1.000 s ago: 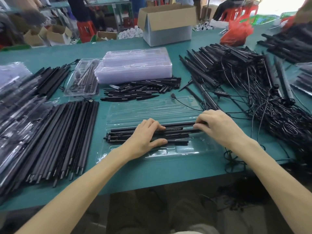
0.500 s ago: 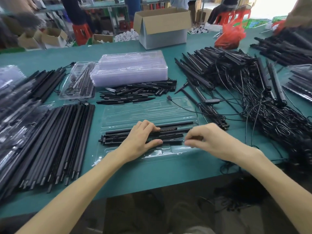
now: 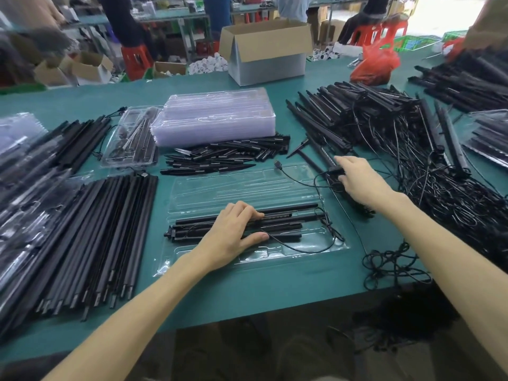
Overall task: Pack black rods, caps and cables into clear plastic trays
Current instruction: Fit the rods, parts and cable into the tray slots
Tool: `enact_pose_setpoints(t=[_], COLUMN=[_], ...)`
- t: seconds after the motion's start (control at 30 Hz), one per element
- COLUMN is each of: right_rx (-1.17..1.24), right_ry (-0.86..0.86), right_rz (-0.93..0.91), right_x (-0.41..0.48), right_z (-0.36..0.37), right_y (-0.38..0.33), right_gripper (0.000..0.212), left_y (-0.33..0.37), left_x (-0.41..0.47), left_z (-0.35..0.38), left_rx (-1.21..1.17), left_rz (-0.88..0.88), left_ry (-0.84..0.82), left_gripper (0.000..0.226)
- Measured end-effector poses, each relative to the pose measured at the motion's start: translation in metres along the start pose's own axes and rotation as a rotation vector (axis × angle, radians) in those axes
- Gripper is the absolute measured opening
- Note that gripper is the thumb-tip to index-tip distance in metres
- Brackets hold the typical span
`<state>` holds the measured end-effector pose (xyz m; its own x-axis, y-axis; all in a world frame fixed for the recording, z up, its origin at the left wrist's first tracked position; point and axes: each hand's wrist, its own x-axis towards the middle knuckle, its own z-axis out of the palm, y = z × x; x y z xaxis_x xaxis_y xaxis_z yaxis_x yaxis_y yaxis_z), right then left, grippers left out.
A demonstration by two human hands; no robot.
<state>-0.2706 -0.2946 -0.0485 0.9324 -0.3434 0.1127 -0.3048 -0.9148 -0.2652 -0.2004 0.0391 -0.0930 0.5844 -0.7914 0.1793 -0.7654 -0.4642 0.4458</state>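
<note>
A person's left hand (image 3: 233, 233) rests on a bundle of black rods (image 3: 286, 224) lying in the near half of an open clear tray (image 3: 247, 188) on a green table (image 3: 247, 287). The fingers lie close together and gently bent across the rods, and the thumb is spread apart along the near side of the bundle. The far half of the tray is bare. A thin cable (image 3: 310, 250) loops out from under the thumb across the right end of the tray. The right hand (image 3: 360, 181) reaches just past the tray's far right corner, where its fingers, held together, and thumb pinch a small black box (image 3: 334, 171) fixed on a cable. That spot is at the edge of a big heap of rods and tangled wires (image 3: 398, 138) filling the right side of the table. A knot of loose cable (image 3: 390, 266) lies near the table's front edge, beneath the right forearm. Beyond the tray is a pile of short black caps (image 3: 228, 156), and behind it a stack of empty trays (image 3: 214, 116) with a packed tray (image 3: 132, 138) to its left. Long rods (image 3: 96, 232) lie in a row at left. A cardboard box (image 3: 266, 50) and a red bag (image 3: 376, 64) stand at the far side.
</note>
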Motion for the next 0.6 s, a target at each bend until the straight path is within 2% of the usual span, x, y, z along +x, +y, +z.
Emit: enact_pose_setpoints(t=[0.13,0.23,0.3,0.37,0.47,0.6], right_rx=[-0.067,-0.106,-0.095,-0.054,0.037,0.161], right_ry=[0.023,-0.012,0.034,0.176,0.41,0.713], right_rz=[0.051,0.057,0.07,0.1,0.14,0.11], right_x=[0.021,0.025,0.023,0.019,0.018,0.017], right_z=[0.003,-0.001,-0.004,-0.011,-0.038,-0.095], right_y=[0.003,0.004,0.004,0.001,-0.009,-0.025], right_gripper=[0.033,0.027,0.021,0.019,0.03,0.028], left_y=[0.0,0.0,-0.001,0.0,0.002,0.002], left_x=[0.0,0.0,0.0,0.0,0.0,-0.001], left_z=[0.0,0.0,0.001,0.002,0.001,0.001], left_rx=[0.002,0.01,0.01,0.01,0.019,0.029], left_rz=[-0.004,-0.007,-0.006,-0.005,-0.001,0.005], left_ry=[0.003,0.002,0.007,0.013,0.017,0.023], left_gripper=[0.054,0.058,0.059,0.059,0.057,0.056])
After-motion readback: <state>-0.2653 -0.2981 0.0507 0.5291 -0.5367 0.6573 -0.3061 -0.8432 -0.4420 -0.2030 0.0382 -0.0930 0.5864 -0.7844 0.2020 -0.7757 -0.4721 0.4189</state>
